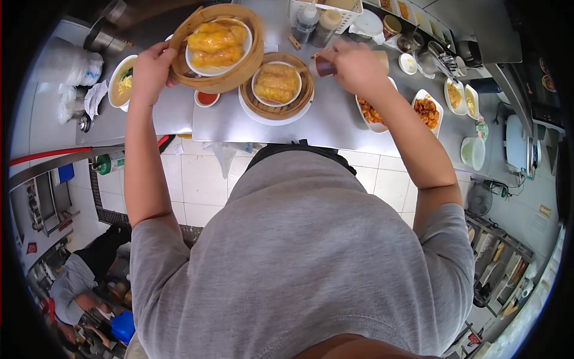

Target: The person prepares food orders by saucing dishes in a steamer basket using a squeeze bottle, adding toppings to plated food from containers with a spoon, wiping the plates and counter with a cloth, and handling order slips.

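Note:
My left hand (154, 72) grips the rim of a bamboo steamer basket (254, 45), lifted and tilted, with a white plate of glazed yellow rolls (216, 43) inside. Below and to its right, a second bamboo steamer (304, 81) rests on a white plate (278, 122) and holds another dish of rolls (277, 84). My right hand (359, 67) is closed round a squeeze bottle of dark sauce (326, 66), tipped sideways with its nozzle towards the second steamer. My fingers hide the middle of the bottle. A small dish of red sauce (207, 98) sits beneath the lifted basket.
Two upright sauce bottles (306, 24) stand at the back by a white basket (344, 21). White dishes of reddish food (426, 112) are at the right. A noodle bowl (124, 84) is at the left of the steel counter (209, 122). Another person (72, 293) is behind, lower left.

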`<state>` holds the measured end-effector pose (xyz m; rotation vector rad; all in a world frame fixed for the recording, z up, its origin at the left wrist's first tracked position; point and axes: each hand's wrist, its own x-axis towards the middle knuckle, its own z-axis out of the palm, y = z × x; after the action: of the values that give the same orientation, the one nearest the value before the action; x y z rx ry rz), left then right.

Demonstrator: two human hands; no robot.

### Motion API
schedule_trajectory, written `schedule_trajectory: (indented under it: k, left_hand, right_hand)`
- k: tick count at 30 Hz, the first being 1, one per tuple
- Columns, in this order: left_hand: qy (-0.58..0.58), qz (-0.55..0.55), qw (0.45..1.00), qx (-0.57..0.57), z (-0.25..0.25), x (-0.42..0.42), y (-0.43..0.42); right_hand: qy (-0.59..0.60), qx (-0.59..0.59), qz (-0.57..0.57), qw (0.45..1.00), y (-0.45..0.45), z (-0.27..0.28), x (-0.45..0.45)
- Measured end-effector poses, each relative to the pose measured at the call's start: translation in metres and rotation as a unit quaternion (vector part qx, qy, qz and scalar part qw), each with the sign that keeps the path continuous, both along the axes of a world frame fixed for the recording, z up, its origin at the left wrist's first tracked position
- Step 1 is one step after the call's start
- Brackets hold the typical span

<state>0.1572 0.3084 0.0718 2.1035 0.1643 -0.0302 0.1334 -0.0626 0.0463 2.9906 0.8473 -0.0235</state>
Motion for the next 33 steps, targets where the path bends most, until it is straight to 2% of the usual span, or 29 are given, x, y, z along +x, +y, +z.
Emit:
schedule_trajectory:
  k: [3,6,9,12,13,16,17,20,22,25,26,28,29,31,33]
  left_hand:
    - [0.011,0.005,1.000,-0.003,-0.003,-0.004,-0.002]
    - [0.032,-0.022,0.999,-0.009,-0.009,-0.011,-0.015]
    - [0.033,-0.056,0.998,0.018,-0.032,-0.016,-0.035]
    - [0.053,-0.058,0.997,0.007,-0.045,-0.024,-0.065]
    - [0.066,-0.060,0.996,0.000,-0.048,-0.027,-0.073]
    - [0.067,-0.052,0.996,-0.001,-0.065,-0.036,-0.087]
    - [0.072,-0.044,0.996,-0.008,-0.068,-0.040,-0.089]
    - [0.092,-0.028,0.995,-0.028,-0.069,-0.043,-0.092]
    - [0.107,-0.022,0.993,-0.044,-0.070,-0.048,-0.094]
    - [0.112,-0.011,0.992,-0.061,-0.066,-0.047,-0.100]
    - [0.112,-0.009,0.992,-0.059,-0.065,-0.047,-0.102]
    - [0.119,-0.008,0.991,-0.060,-0.065,-0.047,-0.101]
    - [0.127,-0.010,0.990,-0.062,-0.065,-0.048,-0.099]
    - [0.138,-0.001,0.987,-0.076,-0.064,-0.050,-0.099]
    - [0.149,0.023,0.984,-0.098,-0.061,-0.060,-0.101]
  right_hand:
    - [0.039,0.076,0.050,0.995,0.002,-0.009,-0.008]
    - [0.099,0.306,-0.021,0.947,-0.025,-0.026,0.006]
    - [0.081,0.442,-0.193,0.872,-0.060,-0.052,0.026]
    - [0.055,0.538,-0.286,0.791,-0.094,-0.089,0.050]
    - [0.038,0.509,-0.294,0.808,-0.101,-0.096,0.053]
    - [-0.117,0.498,-0.291,0.808,-0.101,-0.096,0.047]
    - [-0.283,0.396,-0.268,0.832,-0.094,-0.083,0.041]
    - [-0.167,0.388,-0.171,0.890,-0.063,-0.082,0.010]
    - [-0.070,0.318,-0.003,0.946,-0.041,-0.112,0.017]
    - [0.036,0.179,-0.001,0.983,-0.029,-0.148,0.040]
    - [0.036,0.200,-0.016,0.979,-0.031,-0.152,0.050]
    - [0.039,0.242,-0.042,0.969,-0.034,-0.149,0.063]
    - [0.087,0.310,-0.088,0.943,-0.037,-0.148,0.062]
    - [0.173,0.433,-0.175,0.867,-0.041,-0.129,0.063]
    - [0.291,0.528,-0.247,0.759,-0.042,-0.125,0.061]
